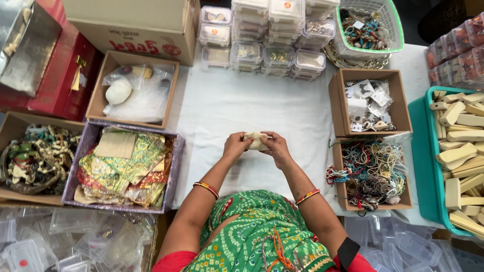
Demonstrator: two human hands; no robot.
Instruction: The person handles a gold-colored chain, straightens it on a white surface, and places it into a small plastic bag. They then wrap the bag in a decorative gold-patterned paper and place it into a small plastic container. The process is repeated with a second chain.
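Observation:
Both my hands meet over the white cloth-covered table (237, 108), gripping one small cream-coloured piece (255, 140) between the fingertips. My left hand (235, 147) pinches its left end and my right hand (275, 147) covers its right end. Most of the piece is hidden by my fingers. Red and yellow bangles sit on both wrists.
A cardboard box of tangled coloured threads (372, 174) lies right of my hands, a box of small packets (369, 105) behind it, and a teal tray of pale wooden blocks (461, 151) far right. Left: a box of gold-green fabric pouches (123, 168), beads (35, 156), stacked clear plastic boxes (267, 38) at the back.

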